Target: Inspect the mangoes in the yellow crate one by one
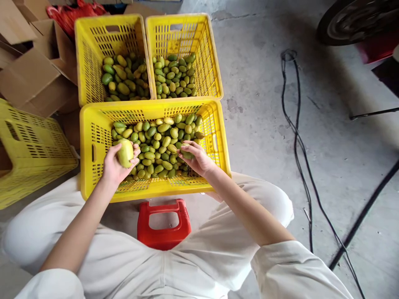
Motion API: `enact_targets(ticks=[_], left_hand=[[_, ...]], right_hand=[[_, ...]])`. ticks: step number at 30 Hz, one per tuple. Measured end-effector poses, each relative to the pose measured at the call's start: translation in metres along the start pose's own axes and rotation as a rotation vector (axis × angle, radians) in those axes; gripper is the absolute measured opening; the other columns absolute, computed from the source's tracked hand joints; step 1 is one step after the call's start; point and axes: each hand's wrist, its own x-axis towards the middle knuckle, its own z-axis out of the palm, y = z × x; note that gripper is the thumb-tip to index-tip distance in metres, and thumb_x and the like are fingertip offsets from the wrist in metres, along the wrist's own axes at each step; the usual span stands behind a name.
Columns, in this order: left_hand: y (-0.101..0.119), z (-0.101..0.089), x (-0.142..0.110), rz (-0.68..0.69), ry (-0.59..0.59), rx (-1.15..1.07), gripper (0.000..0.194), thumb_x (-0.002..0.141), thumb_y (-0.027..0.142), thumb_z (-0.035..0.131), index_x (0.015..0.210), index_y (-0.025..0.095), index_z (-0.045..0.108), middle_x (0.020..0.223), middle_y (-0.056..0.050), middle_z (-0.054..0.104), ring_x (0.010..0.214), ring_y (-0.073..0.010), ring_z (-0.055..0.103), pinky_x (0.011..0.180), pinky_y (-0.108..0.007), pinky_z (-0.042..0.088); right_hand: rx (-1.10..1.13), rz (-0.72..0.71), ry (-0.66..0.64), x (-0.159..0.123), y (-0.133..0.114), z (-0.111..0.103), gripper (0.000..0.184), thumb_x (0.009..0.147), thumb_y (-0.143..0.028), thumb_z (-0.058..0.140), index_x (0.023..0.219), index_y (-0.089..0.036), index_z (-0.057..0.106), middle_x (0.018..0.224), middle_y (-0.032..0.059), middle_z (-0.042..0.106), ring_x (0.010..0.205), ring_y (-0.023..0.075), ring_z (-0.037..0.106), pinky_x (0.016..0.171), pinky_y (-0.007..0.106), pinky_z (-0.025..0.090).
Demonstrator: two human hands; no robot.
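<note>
i'm working from a distance and taking the middle of the front crate as my clock's centre. out at ten o'clock i'm seeing opened cardboard boxes lying heaped, and at nine a slanting yellow crate is standing. at eleven, the back left crate is holding green and yellow fruits. between eight and nine, i'm having the left hand face palm up, its fingers bending part-closed around a large yellow-green fruit. small fruits are filling the centre, and a red stool is showing at six. at one, the back right crate is holding more fruits. at three, the right hand is hovering half closed above the small fruits, thumb and fingers gripping a green fruit. farther out at three, a black cable is lying looped on the floor.
</note>
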Motion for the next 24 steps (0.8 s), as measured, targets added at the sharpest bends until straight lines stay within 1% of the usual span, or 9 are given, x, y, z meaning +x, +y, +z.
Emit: enact_targets(ticks=[4, 6, 8, 11, 14, 17, 20, 22, 24], left_hand=[[-0.002, -0.006, 0.005, 0.004, -0.001, 0.084, 0.009, 0.087, 0.025, 0.071, 0.089, 0.02, 0.065, 0.081, -0.003, 0.06, 0.059, -0.0094, 0.054, 0.054, -0.017, 0.053], [-0.003, -0.012, 0.009, 0.006, -0.007, 0.165, 0.01, 0.086, 0.026, 0.072, 0.09, 0.019, 0.066, 0.081, -0.002, 0.062, 0.056, -0.0086, 0.053, 0.057, -0.019, 0.056], [-0.004, -0.018, 0.013, 0.013, -0.031, 0.228, 0.015, 0.083, 0.026, 0.076, 0.091, 0.019, 0.066, 0.082, -0.001, 0.063, 0.058, -0.0095, 0.057, 0.059, -0.02, 0.057], [-0.003, -0.021, 0.015, 0.002, -0.078, 0.224, 0.021, 0.08, 0.026, 0.08, 0.089, 0.02, 0.062, 0.077, 0.001, 0.06, 0.061, -0.0115, 0.061, 0.05, -0.017, 0.05], [-0.001, -0.02, 0.013, -0.036, -0.111, 0.156, 0.024, 0.084, 0.025, 0.081, 0.092, 0.022, 0.058, 0.075, 0.004, 0.055, 0.053, -0.0074, 0.052, 0.042, -0.013, 0.037], [0.001, -0.019, 0.01, -0.016, -0.142, 0.139, 0.032, 0.077, 0.017, 0.086, 0.097, 0.022, 0.06, 0.075, 0.007, 0.054, 0.05, -0.0041, 0.043, 0.042, -0.012, 0.035], [0.0, -0.02, 0.008, 0.051, -0.187, 0.165, 0.042, 0.062, 0.009, 0.085, 0.095, 0.022, 0.062, 0.077, 0.007, 0.053, 0.053, -0.0044, 0.044, 0.044, -0.013, 0.037], [-0.001, -0.02, 0.007, 0.081, -0.217, 0.175, 0.042, 0.059, 0.007, 0.082, 0.091, 0.023, 0.06, 0.077, 0.006, 0.05, 0.054, -0.0054, 0.044, 0.045, -0.015, 0.037], [-0.002, -0.021, 0.008, 0.102, -0.228, 0.166, 0.042, 0.057, 0.007, 0.08, 0.088, 0.024, 0.057, 0.079, 0.005, 0.05, 0.058, -0.0067, 0.046, 0.047, -0.016, 0.039]], right_hand=[[-0.042, 0.006, -0.072, -0.003, -0.004, 0.002, 0.043, 0.061, -0.025, 0.102, 0.093, -0.021, 0.074, 0.081, -0.0018, 0.074, 0.079, 0.0141, 0.073, 0.07, 0.022, 0.06], [-0.085, 0.021, -0.116, -0.002, -0.004, 0.0, 0.039, 0.068, -0.036, 0.099, 0.097, -0.021, 0.077, 0.084, 0.0002, 0.076, 0.079, 0.016, 0.075, 0.066, 0.023, 0.059], [-0.152, 0.03, -0.146, 0.0, -0.003, -0.002, 0.04, 0.077, -0.052, 0.093, 0.097, -0.022, 0.077, 0.083, 0.0024, 0.077, 0.076, 0.0188, 0.075, 0.06, 0.025, 0.057], [-0.247, 0.038, -0.182, 0.002, 0.001, -0.004, 0.052, 0.081, -0.072, 0.086, 0.089, -0.023, 0.072, 0.075, 0.0038, 0.074, 0.064, 0.0184, 0.067, 0.052, 0.027, 0.046], [-0.257, 0.021, -0.189, 0.001, 0.002, -0.001, 0.063, 0.078, -0.083, 0.084, 0.087, -0.023, 0.068, 0.072, 0.0014, 0.068, 0.057, 0.0135, 0.053, 0.049, 0.026, 0.033], [-0.24, -0.046, -0.139, -0.003, -0.001, 0.002, 0.069, 0.066, -0.081, 0.095, 0.086, -0.022, 0.066, 0.073, -0.0037, 0.058, 0.059, 0.0092, 0.044, 0.053, 0.025, 0.03], [-0.272, -0.079, -0.136, -0.005, -0.003, 0.002, 0.073, 0.051, -0.068, 0.108, 0.086, -0.022, 0.063, 0.073, -0.0072, 0.052, 0.061, 0.0075, 0.04, 0.056, 0.026, 0.031], [-0.316, -0.064, -0.142, -0.004, -0.002, 0.0, 0.07, 0.052, -0.063, 0.108, 0.086, -0.022, 0.062, 0.074, -0.0064, 0.055, 0.063, 0.0087, 0.044, 0.059, 0.026, 0.034], [-0.36, -0.03, -0.122, 0.0, 0.0, -0.004, 0.063, 0.063, -0.068, 0.101, 0.086, -0.023, 0.063, 0.074, -0.0035, 0.059, 0.065, 0.0122, 0.053, 0.06, 0.027, 0.039]])
